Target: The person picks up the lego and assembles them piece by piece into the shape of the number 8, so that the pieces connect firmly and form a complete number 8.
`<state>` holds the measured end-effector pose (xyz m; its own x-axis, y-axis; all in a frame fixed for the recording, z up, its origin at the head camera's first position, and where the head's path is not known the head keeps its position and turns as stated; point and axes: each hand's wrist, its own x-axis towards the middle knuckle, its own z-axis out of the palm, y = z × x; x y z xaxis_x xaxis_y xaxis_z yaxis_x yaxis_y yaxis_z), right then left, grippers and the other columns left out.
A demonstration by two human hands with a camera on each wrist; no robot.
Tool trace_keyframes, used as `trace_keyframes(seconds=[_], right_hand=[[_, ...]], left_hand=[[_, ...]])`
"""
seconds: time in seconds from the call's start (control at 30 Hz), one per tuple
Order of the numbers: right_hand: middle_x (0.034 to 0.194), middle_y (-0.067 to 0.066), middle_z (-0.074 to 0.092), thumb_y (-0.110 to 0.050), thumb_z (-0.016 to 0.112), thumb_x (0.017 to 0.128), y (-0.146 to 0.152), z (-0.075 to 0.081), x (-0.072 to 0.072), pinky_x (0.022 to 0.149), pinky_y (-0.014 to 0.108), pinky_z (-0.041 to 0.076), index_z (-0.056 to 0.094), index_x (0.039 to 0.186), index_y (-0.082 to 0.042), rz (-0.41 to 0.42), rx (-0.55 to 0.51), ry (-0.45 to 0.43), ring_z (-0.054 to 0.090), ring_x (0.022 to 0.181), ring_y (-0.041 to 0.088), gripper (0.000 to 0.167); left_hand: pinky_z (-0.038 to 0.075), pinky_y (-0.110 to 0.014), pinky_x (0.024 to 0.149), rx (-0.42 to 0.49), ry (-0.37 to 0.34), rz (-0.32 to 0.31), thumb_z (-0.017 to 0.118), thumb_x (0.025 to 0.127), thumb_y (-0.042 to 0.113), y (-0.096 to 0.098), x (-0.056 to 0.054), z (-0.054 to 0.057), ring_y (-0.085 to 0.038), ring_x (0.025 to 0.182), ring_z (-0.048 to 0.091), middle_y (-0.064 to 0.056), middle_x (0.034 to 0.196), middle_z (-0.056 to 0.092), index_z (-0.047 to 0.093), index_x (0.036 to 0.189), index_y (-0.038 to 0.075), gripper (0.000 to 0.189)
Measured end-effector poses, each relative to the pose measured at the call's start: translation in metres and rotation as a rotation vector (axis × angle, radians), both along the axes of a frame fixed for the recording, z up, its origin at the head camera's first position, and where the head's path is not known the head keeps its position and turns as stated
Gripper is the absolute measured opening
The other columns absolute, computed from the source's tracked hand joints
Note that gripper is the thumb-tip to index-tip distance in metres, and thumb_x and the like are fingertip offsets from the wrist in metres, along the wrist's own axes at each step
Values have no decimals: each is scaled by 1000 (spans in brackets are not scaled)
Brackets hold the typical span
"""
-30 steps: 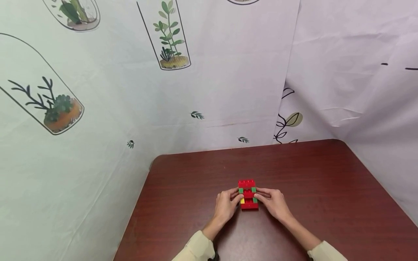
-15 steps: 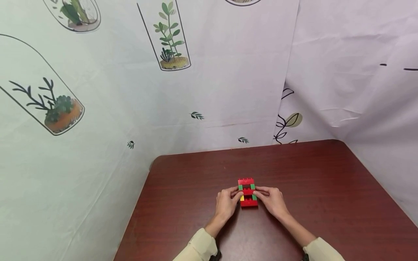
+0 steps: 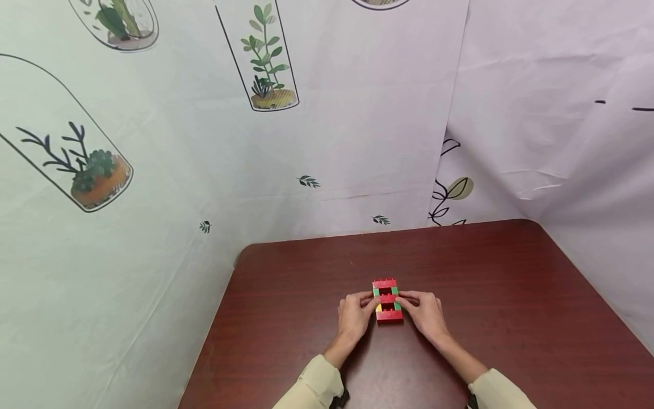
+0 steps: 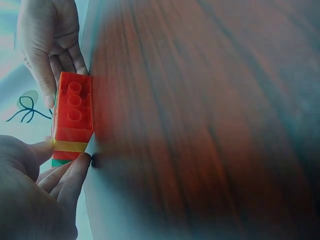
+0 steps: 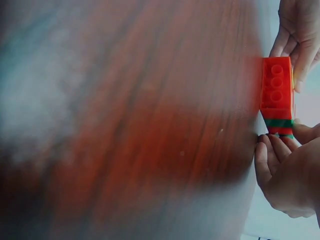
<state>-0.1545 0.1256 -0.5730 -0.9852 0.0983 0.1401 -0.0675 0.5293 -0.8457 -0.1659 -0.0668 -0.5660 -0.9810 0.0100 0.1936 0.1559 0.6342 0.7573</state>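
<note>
A small ladder-shaped build of toy building bricks [image 3: 387, 299] is between my two hands over the table. Its three red bars are joined by small green bricks [image 3: 397, 305] and one yellow brick [image 3: 378, 308], with gaps in the middle. My left hand [image 3: 353, 315] pinches its left side between thumb and fingers. On the opposite side, my right hand [image 3: 426, 312] grips it the same way. Both wrist views show the hollow underside of the nearest red brick [image 4: 74, 102] facing me. Whether the build touches the tabletop is hard to tell.
The dark red-brown table [image 3: 306, 284] extends around both hands, its rounded far edge against the wall. Pale cloth with printed plants [image 3: 347, 142] hangs behind and at the sides. Cream sleeves [image 3: 311, 383] cover the forearms.
The brick build has tilted and shifted slightly away from me, so its gaps show more openly. Both hands moved with it, keeping their grip, and the right forearm came a little inward.
</note>
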Motion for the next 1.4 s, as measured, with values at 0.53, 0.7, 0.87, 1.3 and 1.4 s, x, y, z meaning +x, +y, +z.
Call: trace_keyframes(seconds=[0.53, 0.7, 0.87, 1.3, 1.4], right_hand=[[99, 10, 81, -18, 86, 93, 1, -1, -3, 89, 51, 59, 83, 112, -4, -34, -7, 42, 78, 99, 27, 24], [95, 8, 82, -18, 87, 91, 1, -2, -3, 85, 47, 61, 84, 111, -5, -49, -25, 60, 79, 96, 26, 24], [97, 9, 81, -15, 88, 89, 3, -2, -2, 84, 43, 62, 84, 111, -4, -55, -42, 64, 79, 98, 27, 25], [104, 12, 81, -5, 88, 87, 15, 0, 0, 79, 10, 53, 81, 115, -1, -3, -168, 74, 79, 99, 25, 29], [103, 14, 81, -1, 86, 87, 19, 0, 1, 78, 10, 54, 80, 116, 3, 27, -211, 99, 79, 97, 25, 29]], left_hand=[[58, -47, 92, -15, 31, 52, 89, 89, 33, 4, -5, -3, -12, 90, 78, 1, 90, 81, 86, 104, 10, 27], [57, -47, 95, 8, 31, 52, 89, 89, 33, 2, -6, -5, -10, 90, 78, 4, 89, 81, 86, 104, 11, 26], [57, -46, 94, 29, 30, 42, 89, 89, 32, 0, -6, -5, -9, 91, 78, 5, 90, 81, 86, 105, 13, 25], [59, -42, 93, 130, 13, -30, 90, 89, 20, -18, -6, -2, -2, 85, 76, 10, 91, 81, 86, 106, 19, 17], [60, -39, 91, 157, 2, -59, 89, 89, 17, -25, -6, 0, -5, 87, 77, 7, 94, 81, 85, 107, 15, 19]])
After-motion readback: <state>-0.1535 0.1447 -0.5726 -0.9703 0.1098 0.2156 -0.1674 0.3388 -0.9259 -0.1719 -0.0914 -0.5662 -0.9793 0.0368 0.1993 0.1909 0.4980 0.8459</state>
